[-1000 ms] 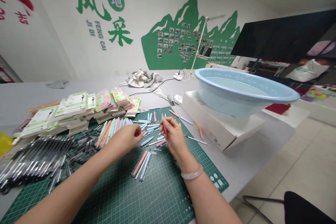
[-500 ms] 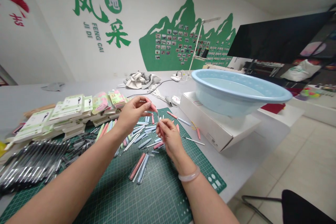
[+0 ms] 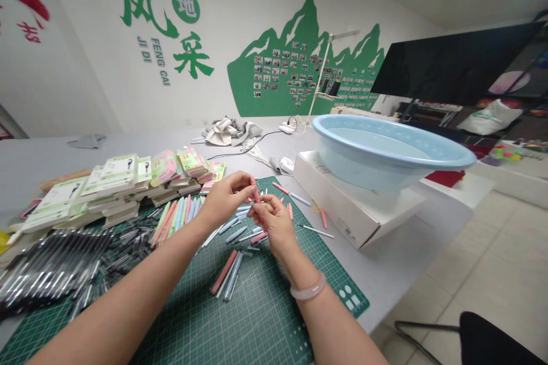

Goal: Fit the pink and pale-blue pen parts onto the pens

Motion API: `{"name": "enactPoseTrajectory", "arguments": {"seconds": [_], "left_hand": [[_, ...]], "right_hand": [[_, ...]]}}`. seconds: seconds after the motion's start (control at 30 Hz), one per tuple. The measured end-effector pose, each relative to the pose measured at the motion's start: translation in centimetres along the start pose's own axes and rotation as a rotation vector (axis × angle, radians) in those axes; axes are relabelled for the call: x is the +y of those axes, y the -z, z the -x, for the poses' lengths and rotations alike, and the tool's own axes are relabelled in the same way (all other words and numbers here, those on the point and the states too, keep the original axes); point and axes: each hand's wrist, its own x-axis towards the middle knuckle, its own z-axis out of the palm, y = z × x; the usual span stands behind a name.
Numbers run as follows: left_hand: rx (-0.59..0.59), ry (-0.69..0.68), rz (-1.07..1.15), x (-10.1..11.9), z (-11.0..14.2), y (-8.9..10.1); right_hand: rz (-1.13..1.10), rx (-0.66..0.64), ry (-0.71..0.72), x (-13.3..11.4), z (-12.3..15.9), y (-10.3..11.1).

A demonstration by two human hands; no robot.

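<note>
My left hand (image 3: 231,195) is closed in a pinch on a pink pen barrel (image 3: 257,193), mostly covered by the fingers. Right up against it, my right hand (image 3: 274,219), a pale bangle on its wrist, pinches at the barrel's lower end; what its fingertips hold is hidden. Below them, loose blue pen parts (image 3: 235,234) and white refills lie on the green cutting mat (image 3: 274,308). A small bundle of pink, white and blue tubes (image 3: 226,275) rests nearer to me. Beside my left wrist is a row of pastel pens (image 3: 177,214).
Stacked notepads (image 3: 111,174) and many clear-and-black pens (image 3: 55,265) occupy the left. A blue basin (image 3: 385,154) sits on a white box (image 3: 346,205) at the right. Grey cloths (image 3: 231,131) and a cable lie at the back; a black chair (image 3: 492,336) stands lower right.
My left hand has come down and tilted, bringing the pink barrel to my right fingertips. The hands now almost touch, and the thin piece seen between them is covered.
</note>
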Motion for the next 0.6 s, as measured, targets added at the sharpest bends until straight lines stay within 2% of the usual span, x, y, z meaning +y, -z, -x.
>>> {"name": "enactPoseTrajectory", "arguments": {"seconds": [0.2, 0.37, 0.6], "left_hand": [[0.032, -0.036, -0.076, -0.3, 0.4, 0.0], [-0.007, -0.061, -0.106, -0.4, 0.9, 0.2], [-0.083, -0.039, 0.155, -0.7, 1.5, 1.0]], "right_hand": [[0.068, 0.023, 0.036, 0.3, 0.2, 0.1], [0.073, 0.04, 0.02, 0.4, 0.4, -0.1], [-0.053, -0.166, -0.064, 0.1, 0.6, -0.7]]}}
